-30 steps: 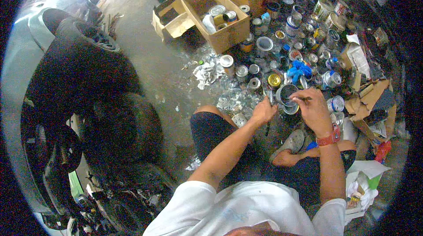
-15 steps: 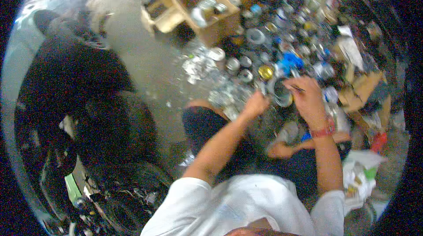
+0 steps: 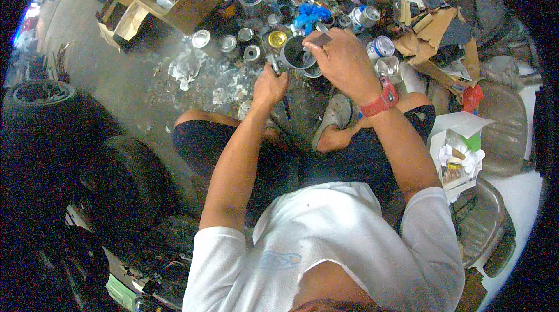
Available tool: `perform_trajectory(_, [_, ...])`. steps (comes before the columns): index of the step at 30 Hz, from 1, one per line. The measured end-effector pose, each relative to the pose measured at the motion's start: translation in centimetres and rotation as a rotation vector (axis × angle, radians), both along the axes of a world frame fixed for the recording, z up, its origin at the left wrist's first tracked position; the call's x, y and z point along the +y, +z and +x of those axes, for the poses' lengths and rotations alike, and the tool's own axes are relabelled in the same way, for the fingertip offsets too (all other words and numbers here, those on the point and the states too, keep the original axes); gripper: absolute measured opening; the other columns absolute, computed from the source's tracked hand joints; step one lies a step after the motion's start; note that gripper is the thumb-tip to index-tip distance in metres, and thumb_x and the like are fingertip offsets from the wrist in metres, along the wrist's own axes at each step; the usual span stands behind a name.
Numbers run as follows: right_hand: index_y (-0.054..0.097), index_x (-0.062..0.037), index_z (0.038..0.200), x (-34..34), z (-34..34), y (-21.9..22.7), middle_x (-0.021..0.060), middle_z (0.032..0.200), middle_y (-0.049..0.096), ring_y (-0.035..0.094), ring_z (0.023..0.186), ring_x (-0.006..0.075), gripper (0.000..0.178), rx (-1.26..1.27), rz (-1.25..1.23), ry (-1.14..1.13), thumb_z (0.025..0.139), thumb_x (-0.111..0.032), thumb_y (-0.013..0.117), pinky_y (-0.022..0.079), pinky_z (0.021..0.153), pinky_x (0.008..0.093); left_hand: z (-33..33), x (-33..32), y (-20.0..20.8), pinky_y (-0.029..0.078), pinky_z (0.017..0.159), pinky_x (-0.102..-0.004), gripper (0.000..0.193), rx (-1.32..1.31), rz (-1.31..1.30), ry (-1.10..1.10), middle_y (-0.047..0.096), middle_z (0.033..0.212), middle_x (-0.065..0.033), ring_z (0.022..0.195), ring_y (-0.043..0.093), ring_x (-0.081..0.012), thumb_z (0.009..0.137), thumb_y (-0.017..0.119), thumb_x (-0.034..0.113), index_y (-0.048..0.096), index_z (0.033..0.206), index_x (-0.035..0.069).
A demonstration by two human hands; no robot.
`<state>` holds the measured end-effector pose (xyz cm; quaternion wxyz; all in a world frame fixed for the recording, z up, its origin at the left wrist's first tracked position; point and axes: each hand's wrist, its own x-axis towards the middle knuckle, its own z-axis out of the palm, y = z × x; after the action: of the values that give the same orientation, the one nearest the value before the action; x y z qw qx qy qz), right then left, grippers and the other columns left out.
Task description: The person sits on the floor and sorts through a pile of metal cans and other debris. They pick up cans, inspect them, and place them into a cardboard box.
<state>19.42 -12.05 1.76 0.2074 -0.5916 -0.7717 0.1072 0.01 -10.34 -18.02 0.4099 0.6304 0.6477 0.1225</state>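
Note:
My left hand (image 3: pixel 270 87) is closed around a slim metallic tool (image 3: pixel 273 65); its kind is unclear, and a thin dark end shows below the fist. Just right of it stands a grey open cup (image 3: pixel 295 53), dark inside. My right hand (image 3: pixel 347 63), with a red wristwatch (image 3: pixel 381 98), is above the cup's right side, pinching a small dark flat piece (image 3: pixel 321 40). Beyond the cup are an opened tin with a golden inside (image 3: pixel 277 38) and a crumpled blue glove or cloth (image 3: pixel 311 16).
Many tins and jars crowd the floor ahead, among them a white-and-blue can (image 3: pixel 380 48). A cardboard box (image 3: pixel 201 0) holding cans is at the far left. Torn cardboard (image 3: pixel 434 32) lies right. Tyres (image 3: pixel 128 181) are at left, and a white paper-filled box (image 3: pixel 457 158) is by my right arm.
My view has shifted, so the scene sits further up and left and looks sharper. Both hands stay beside the cup; the dark flat piece in my right hand now shows its broad face.

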Motion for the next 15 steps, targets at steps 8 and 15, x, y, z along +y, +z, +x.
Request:
perform_trajectory(8, [0.077,-0.0102,0.101,0.7,0.9,-0.8,0.0108,0.098,0.075,0.068,0.097,0.0339,0.019,0.148,0.048,0.061,0.098,-0.023,0.065,0.051,0.091,0.0439,0.5,-0.2,2.7,0.047,0.105,-0.0548,0.065,0.026,-0.036,0.014,0.064,0.128,-0.034,0.122,0.061,-0.05,0.094,0.064,0.038,0.048,0.143,-0.002])
perform_trajectory(15, [0.078,-0.0115,0.098,1.0,0.5,-0.1,0.009,0.101,0.074,0.067,0.1,0.0331,0.02,0.063,-0.018,0.077,0.097,-0.026,0.065,0.051,0.091,0.0443,-0.4,0.1,-1.0,0.047,0.104,-0.0537,0.065,-0.039,0.049,0.008,0.066,0.124,-0.0352,0.12,0.062,-0.0497,0.092,0.065,0.036,0.048,0.142,-0.003])
